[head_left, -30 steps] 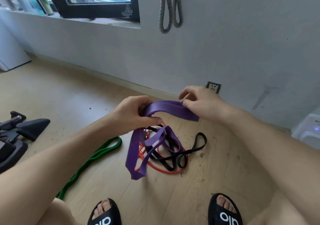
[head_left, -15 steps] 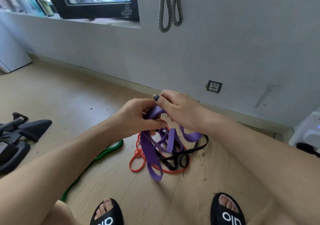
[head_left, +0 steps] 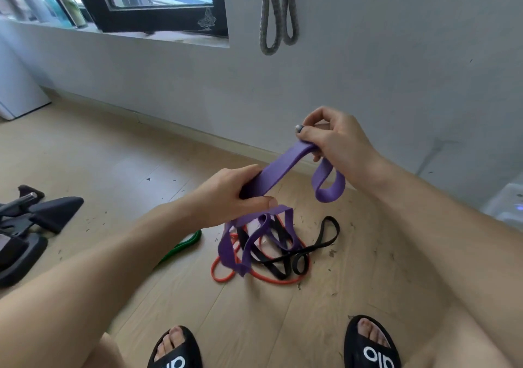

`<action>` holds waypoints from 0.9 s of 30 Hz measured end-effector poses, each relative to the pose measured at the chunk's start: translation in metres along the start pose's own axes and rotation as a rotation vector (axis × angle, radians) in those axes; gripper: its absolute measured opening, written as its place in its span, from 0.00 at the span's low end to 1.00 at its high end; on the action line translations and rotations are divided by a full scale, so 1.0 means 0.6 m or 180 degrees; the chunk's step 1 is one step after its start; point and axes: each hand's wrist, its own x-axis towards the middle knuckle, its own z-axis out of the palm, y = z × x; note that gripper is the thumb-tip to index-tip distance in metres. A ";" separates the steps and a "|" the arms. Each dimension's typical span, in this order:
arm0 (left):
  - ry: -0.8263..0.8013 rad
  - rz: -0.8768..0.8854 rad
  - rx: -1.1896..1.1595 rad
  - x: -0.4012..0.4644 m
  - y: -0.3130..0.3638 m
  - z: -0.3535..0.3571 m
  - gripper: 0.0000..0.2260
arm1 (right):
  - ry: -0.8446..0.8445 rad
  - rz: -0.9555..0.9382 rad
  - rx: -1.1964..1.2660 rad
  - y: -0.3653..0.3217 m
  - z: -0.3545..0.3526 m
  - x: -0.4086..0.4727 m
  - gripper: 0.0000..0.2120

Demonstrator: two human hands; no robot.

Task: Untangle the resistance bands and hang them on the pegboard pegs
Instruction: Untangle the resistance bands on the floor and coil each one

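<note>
Left hand [head_left: 229, 195] and right hand [head_left: 331, 138] both grip the purple band [head_left: 278, 170], drawn apart to stretch one span free while its tangled loops dangle over the floor pile.

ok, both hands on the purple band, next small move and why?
Probably lift both hands to draw the purple band up: left hand and right hand hold one stretch, but its loops hang over the black band and orange band.
</note>
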 end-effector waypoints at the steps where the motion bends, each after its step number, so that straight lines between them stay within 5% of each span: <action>1: 0.0057 0.0004 -0.0081 0.001 0.001 0.002 0.14 | -0.0087 0.0112 -0.0131 0.010 -0.006 0.002 0.04; 5: 0.0013 -0.0086 -0.0535 0.003 0.002 0.001 0.09 | -0.0666 0.0378 -0.1089 0.041 0.002 -0.003 0.07; 11: 0.0073 0.0103 -0.1178 -0.001 0.029 -0.005 0.06 | -0.1039 -0.0084 -0.0650 0.005 0.071 -0.023 0.17; 16: -0.0030 -0.0059 -0.1307 -0.014 0.032 -0.019 0.05 | -0.0879 -0.0336 -0.0658 -0.002 0.071 -0.025 0.12; 21: -0.0100 -0.0120 -0.1436 -0.021 0.034 -0.014 0.14 | -0.1065 -0.0416 -0.1112 -0.012 0.088 -0.038 0.12; 27: -0.0616 -0.0236 -0.1264 -0.026 -0.003 0.015 0.05 | -0.0431 -0.0276 -0.0263 -0.047 0.068 -0.022 0.03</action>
